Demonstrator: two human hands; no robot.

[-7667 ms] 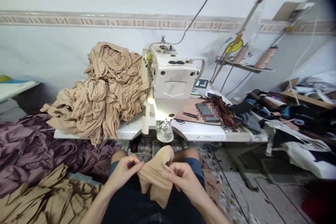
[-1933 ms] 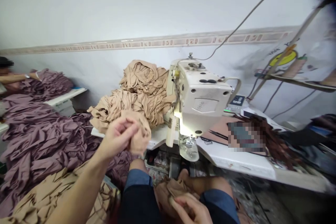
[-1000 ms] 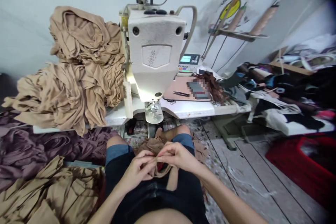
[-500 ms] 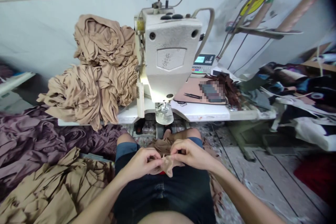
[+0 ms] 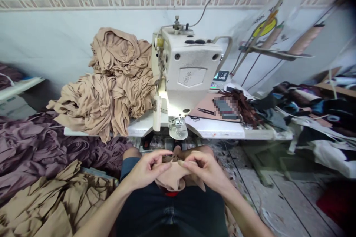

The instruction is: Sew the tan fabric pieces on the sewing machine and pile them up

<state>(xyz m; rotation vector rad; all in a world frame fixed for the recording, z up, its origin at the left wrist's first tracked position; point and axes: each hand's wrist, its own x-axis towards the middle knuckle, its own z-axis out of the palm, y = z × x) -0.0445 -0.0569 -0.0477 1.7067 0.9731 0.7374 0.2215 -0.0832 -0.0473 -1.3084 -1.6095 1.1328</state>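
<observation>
Over my lap, my left hand (image 5: 145, 169) and my right hand (image 5: 205, 169) both pinch a small tan fabric piece (image 5: 172, 177). The cloth hangs between the two hands, just below the front edge of the white sewing table (image 5: 214, 130). Straight ahead stands the white sewing machine (image 5: 187, 77), its lamp lit over the presser foot (image 5: 178, 130). A heap of tan fabric (image 5: 111, 85) lies on the table to the left of the machine.
Purple fabric (image 5: 33, 148) and more tan fabric (image 5: 47, 200) are piled at my left. Small snips (image 5: 205, 111) and dark cloth scraps (image 5: 244, 109) lie on the table's right part. Thread cones (image 5: 304, 40) stand on a rack at the right; mixed clutter fills the right side.
My left hand had reached to the tan heap on the table, then came back to my lap. Both hands now work the small tan piece, raised slightly toward the machine.
</observation>
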